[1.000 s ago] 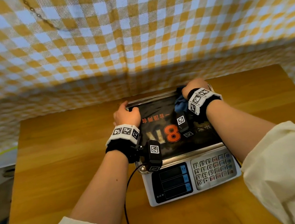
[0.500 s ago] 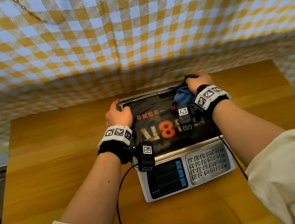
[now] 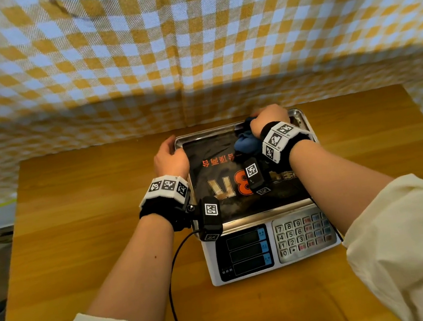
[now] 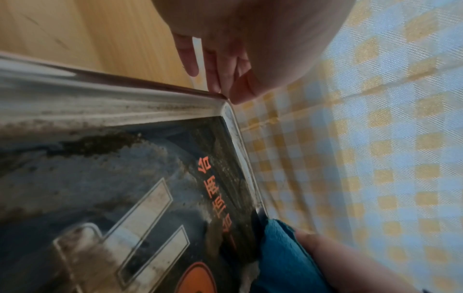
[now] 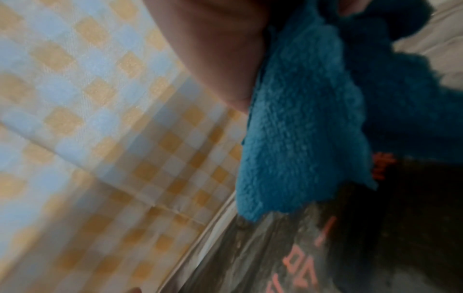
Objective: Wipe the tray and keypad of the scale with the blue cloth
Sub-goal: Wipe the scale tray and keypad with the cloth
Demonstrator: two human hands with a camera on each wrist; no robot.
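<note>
A grey scale stands on the wooden table, its steel tray covered by a dirty black sticker with orange print. My right hand grips the bunched blue cloth and presses it on the tray near the far rim, right of the middle. The right wrist view shows the blue cloth hanging from the palm onto the tray. My left hand holds the tray's far left corner, its fingers down the outside of the grimy rim. The keypad lies uncovered at the front right.
A yellow and white checked curtain hangs close behind the table's far edge. The bare wooden table top stretches left of the scale and in front of it. A black cable runs from my left wrist toward me.
My right hand has slid the cloth a short way along the tray's far rim. The left hand has stayed on the far left corner. The camera has shifted slightly.
</note>
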